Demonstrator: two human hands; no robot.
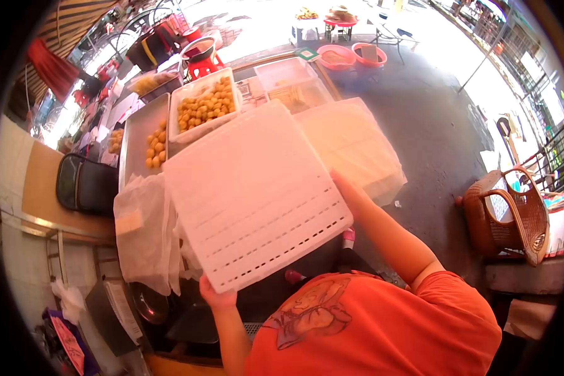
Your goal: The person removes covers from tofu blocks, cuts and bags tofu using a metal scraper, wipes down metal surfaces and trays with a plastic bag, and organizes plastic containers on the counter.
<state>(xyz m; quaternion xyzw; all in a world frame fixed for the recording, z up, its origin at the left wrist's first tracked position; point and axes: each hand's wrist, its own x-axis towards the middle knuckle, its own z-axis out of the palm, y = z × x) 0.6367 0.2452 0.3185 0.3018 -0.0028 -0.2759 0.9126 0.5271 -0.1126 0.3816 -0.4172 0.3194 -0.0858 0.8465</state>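
Observation:
A large white slotted plastic tray [257,188] is held up in front of me, tilted, with rows of small slots showing near its lower edge. My left hand [217,293] grips its lower left corner, thumb on the near side. On the opposite edge, my right hand [344,195] holds it by the side; most of those fingers are hidden behind it. Beyond the tray stands a white bin of golden-brown balls [205,103]. A clear plastic bag [145,232] hangs left of it, and a plastic-covered pale stack [357,147] lies to the right.
A metal tray [131,141] with more balls sits at the left of the table. Lidded plastic boxes [288,78] are at the back. Pink basins [336,57] rest on the ground farther off. A brown wicker chair [507,213] stands at the right, a black folded chair [84,185] at the left.

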